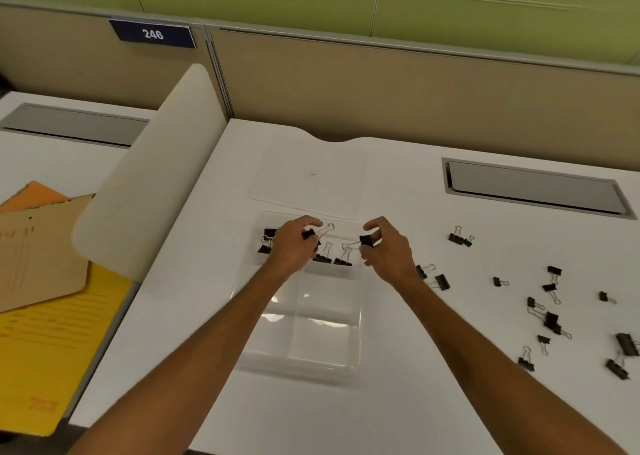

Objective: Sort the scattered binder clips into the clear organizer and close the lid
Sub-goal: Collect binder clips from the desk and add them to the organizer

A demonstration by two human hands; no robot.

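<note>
Step in hand: placing clips in the far row of the organizer (311, 357), both hands over it at once
Left hand: the left hand (291, 247) hovers over the far-left part of the box, fingers curled in a pinch round the first clip (309, 233), a black one whose wire handle sticks out to the right
Right hand: the right hand (386, 252) is at the far-right edge of the box, thumb and fingers pinching the second clip (366, 240), also black
Organizer: clear, split into compartments, lying on the white desk (381, 402) straight ahead; no clips show in the near compartments
Sorted clips: a few sorted clips (342, 261) sit in the far compartments, some partly hidden by the left hand
Lid: the lid (311, 184) is open and lies flat on the desk beyond the box
Loose clips: many loose clips (551, 319) lie scattered well to the right, in more than one size
Progress: early, I judge; most clips are outside the box
Next move: probably let each held clip go into the compartment that suits its size, then reach right for more; the lid comes last
</note>
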